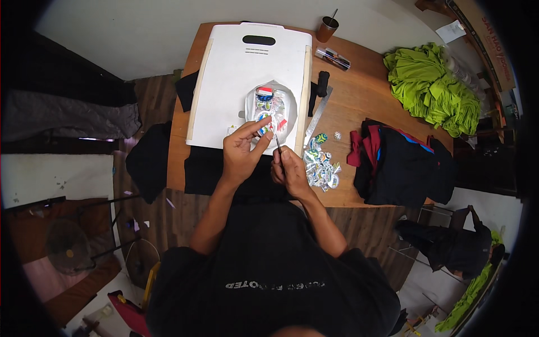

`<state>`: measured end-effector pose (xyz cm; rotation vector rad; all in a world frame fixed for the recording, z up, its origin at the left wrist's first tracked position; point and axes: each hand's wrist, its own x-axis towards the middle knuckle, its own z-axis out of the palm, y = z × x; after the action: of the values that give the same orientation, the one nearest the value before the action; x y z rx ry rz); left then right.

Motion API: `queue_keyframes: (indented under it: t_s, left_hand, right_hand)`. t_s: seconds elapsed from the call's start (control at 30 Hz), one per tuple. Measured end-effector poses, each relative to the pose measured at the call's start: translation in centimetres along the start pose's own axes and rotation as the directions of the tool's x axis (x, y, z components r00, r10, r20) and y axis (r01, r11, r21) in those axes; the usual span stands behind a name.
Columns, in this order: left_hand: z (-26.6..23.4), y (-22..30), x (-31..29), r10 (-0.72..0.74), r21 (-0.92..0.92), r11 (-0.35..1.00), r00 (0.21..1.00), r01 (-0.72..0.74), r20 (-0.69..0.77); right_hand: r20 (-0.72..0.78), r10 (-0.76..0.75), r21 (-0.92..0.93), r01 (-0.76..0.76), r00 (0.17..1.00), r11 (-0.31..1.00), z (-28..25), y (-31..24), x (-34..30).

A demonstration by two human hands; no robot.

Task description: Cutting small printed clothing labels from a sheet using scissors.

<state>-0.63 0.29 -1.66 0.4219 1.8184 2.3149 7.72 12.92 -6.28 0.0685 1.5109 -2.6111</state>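
Observation:
Between its thumb and fingers, my left hand (242, 153) pinches a small round printed sticker (264, 126) in blue, green and red. My right hand (291, 169) is closed around a thin pointed metal tool (278, 144), its tip close to the sticker; whether it is tweezers or a blade I cannot tell. Beneath both hands lies a pale plastic bag or bowl (290, 92) with glossy printed stickers inside, one of them red, white and blue (264, 94). It sits on a large white panel (224, 84) with a dark oval slot. My fingers partly cover the sticker.
On the wooden table (359, 90), loose cut stickers (323, 163) lie right of my right hand, beside a metal ruler (318, 115). Folded dark clothes (398, 165), lime-green fabric (429, 87) and a brown cup (327, 29) stand farther right. Black cloth (224, 171) hangs at the near edge.

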Motion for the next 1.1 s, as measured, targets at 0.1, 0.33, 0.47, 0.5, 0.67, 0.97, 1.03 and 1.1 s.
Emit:
queue_keyframes:
  t_s: [0.1,0.33,0.47,0.5,0.67,0.97,1.03,1.1]
  left_hand:
    - [0.2,0.3,-0.1,0.005,-0.001,1.000,1.000,-0.005,-0.002]
    - [0.1,0.2,-0.2,0.016,0.001,1.000,1.000,-0.016,0.018]
    - [0.7,0.6,-0.1,0.027,-0.017,0.999,1.000,-0.027,0.005]
    - [0.8,0.7,-0.2,0.028,-0.001,1.000,1.000,-0.028,-0.009]
    - [0.5,0.4,-0.4,0.053,0.089,0.995,0.998,-0.051,-0.025]
    - [0.8,1.0,-0.3,0.047,0.085,0.995,0.998,-0.044,-0.032]
    - [0.8,0.9,-0.3,0.031,0.058,0.998,0.999,-0.029,-0.044]
    - [0.9,0.9,-0.3,0.041,0.069,0.997,0.998,-0.038,-0.052]
  right_hand:
    - [0.004,-0.004,0.005,0.004,1.000,1.000,0.0,0.0,0.1]
    - [0.000,-0.020,0.041,0.020,1.000,0.999,0.0,0.1,-0.1]
    - [0.003,-0.059,0.045,0.059,0.998,0.997,0.6,-1.0,0.1]
    - [0.007,-0.055,0.047,0.055,0.998,0.997,0.6,-1.1,0.1]
    - [0.007,-0.034,0.035,0.034,0.999,0.999,0.6,-1.4,0.0]
    - [0.005,-0.050,0.048,0.050,0.999,0.998,0.8,-1.4,0.1]
    - [0.000,-0.053,0.076,0.053,0.999,0.996,0.7,-1.2,0.1]
    - [-0.001,-0.054,0.080,0.054,0.999,0.995,0.7,-1.2,0.2]
